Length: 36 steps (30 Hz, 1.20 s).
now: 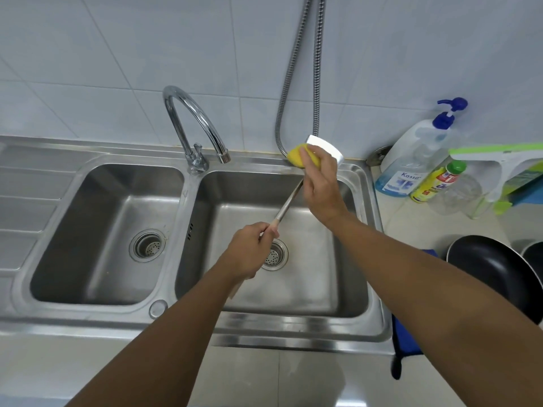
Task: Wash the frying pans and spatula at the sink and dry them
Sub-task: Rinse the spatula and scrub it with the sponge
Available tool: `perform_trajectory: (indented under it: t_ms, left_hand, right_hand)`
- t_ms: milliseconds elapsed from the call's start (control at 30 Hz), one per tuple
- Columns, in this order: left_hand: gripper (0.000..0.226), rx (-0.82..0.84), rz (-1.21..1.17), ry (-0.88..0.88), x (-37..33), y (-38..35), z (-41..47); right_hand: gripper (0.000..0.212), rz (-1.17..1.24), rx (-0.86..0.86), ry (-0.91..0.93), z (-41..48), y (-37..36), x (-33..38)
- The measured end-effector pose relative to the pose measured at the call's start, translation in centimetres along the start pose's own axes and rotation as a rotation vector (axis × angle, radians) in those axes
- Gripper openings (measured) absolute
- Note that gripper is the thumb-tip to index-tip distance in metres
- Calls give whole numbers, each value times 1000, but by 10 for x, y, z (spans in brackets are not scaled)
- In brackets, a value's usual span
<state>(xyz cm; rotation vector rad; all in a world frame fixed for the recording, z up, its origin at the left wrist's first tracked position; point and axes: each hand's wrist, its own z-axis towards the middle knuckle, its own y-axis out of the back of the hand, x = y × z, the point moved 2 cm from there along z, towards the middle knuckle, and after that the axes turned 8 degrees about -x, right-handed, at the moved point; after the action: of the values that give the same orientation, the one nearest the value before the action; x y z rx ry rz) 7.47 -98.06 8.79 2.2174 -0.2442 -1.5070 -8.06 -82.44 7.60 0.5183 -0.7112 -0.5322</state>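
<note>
Spatula (286, 205): slanted over the sink's (188, 201) right basin, white blade near the back rim, right of the tap (202, 124).
Left hand (248, 251): curled round its handle.
Right hand (320, 183): clamps a yellow sponge (296, 154) on the blade.
Frying pans (493, 268): on the counter beside the right rim.

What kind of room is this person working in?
Most likely a home kitchen: a steel double sink with a curved tap, a pump bottle of soap beside it, and a black frying pan on the counter.
</note>
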Motion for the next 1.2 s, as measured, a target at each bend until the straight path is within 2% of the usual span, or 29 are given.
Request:
perform_trajectory:
  t_ms: [100,267,333,500,600,700,800,867,933,1100,1200]
  left_hand:
    - [30,-8,3,13,0,0,4]
    - [30,7,-3,33,15,-4,5]
    - [34,22,34,11,21,-8,-3]
    - [32,-24,-38,7,22,-19,-10]
    - [32,-87,-104,79,29,-21,-11]
    - [33,-103,-167,108,31,-15,-12]
    - [32,-81,-134,39,26,-8,-10]
    - [33,-86,-119,11,22,-7,-9]
    - [34,-98,-134,13,21,-9,-8]
    - [36,-105,-140,62,21,-6,-5]
    - [33,-87,-146,97,27,-3,-4]
  right_hand:
    - [56,-87,36,-41,9,2,-14]
    - [49,-107,435,74,-11,-1,-18]
    - [46,-147,498,117,-11,6,-16]
    - [49,-235,281,11,-9,16,-19]
    - [53,-98,319,66,-38,9,-1]
    - [50,-184,460,296,-62,13,4]
    - [42,-306,419,212,-50,23,-7]
    - [40,-328,252,135,-31,33,-15]
    - [42,-247,151,101,-16,38,-27]
    - [42,-163,149,68,4,43,-6]
    - [45,-124,235,125,1,27,2]
